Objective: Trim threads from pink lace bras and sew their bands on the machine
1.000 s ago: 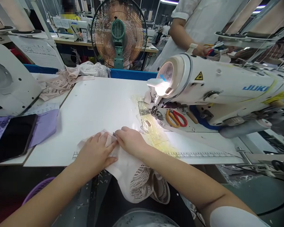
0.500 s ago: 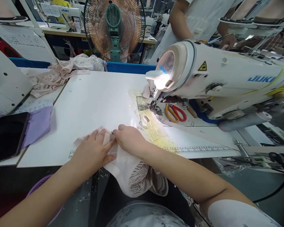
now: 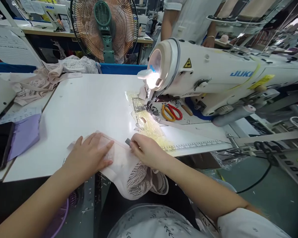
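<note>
Pale pink fabric with lace (image 3: 124,165) lies on the white table's front edge and hangs down over my lap. My left hand (image 3: 90,152) rests flat on the fabric's left part, fingers apart, pressing it to the table. Just right of it, my right hand (image 3: 146,148) is closed in a pinch on a small flat grey piece (image 3: 127,141); its kind I cannot make out. The grey piece's tip points up and left over the fabric's upper edge, apart from the left hand. Most of the piece is hidden by the fingers.
A sewing machine (image 3: 201,72) stands at the right, with scissors (image 3: 172,112) beside its needle area. A ruler strip (image 3: 198,144) runs along the front edge. At left lie a phone (image 3: 0,145), purple paper (image 3: 26,134) and more lace fabric (image 3: 37,84). A fan (image 3: 104,29) and a person (image 3: 191,23) are behind.
My right hand has moved away from the left hand to the right, baring the grey piece in its fingers. The left hand stays on the fabric. The view has shifted right.
</note>
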### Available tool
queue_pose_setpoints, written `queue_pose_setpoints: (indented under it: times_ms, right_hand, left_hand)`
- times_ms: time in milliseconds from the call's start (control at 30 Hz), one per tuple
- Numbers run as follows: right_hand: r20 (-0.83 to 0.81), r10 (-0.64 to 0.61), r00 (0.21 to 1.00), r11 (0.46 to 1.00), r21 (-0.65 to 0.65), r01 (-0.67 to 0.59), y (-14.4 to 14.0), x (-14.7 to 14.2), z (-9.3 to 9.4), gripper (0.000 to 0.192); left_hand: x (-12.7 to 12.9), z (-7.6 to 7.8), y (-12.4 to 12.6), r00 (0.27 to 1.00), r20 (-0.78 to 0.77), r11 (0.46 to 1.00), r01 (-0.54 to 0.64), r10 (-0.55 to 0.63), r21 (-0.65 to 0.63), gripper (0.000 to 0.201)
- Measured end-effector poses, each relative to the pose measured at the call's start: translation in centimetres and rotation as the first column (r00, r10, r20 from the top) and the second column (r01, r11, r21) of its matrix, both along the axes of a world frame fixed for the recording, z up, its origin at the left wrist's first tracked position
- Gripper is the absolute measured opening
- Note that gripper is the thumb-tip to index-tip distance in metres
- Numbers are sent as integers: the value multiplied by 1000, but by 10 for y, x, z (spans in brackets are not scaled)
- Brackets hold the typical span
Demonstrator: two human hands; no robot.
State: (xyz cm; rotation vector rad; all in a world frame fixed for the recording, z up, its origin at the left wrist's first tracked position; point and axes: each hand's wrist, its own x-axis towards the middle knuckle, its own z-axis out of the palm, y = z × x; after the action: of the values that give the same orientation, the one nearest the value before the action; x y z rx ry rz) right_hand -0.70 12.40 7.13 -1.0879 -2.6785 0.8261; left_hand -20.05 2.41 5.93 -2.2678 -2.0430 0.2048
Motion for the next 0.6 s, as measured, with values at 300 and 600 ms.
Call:
queue_pose_setpoints:
  times_ms: [300, 600]
  right_hand:
    - [21, 77, 997, 984, 161, -80, 9, -14, -15, 18]
    - [149, 151, 977, 933, 304, -191, 10, -41, -22, 24]
  left_hand:
    - [15, -16, -2, 967, 188, 981, 154, -173, 114, 54]
    - [19, -19, -5, 973, 109, 978, 193, -202, 83, 65]
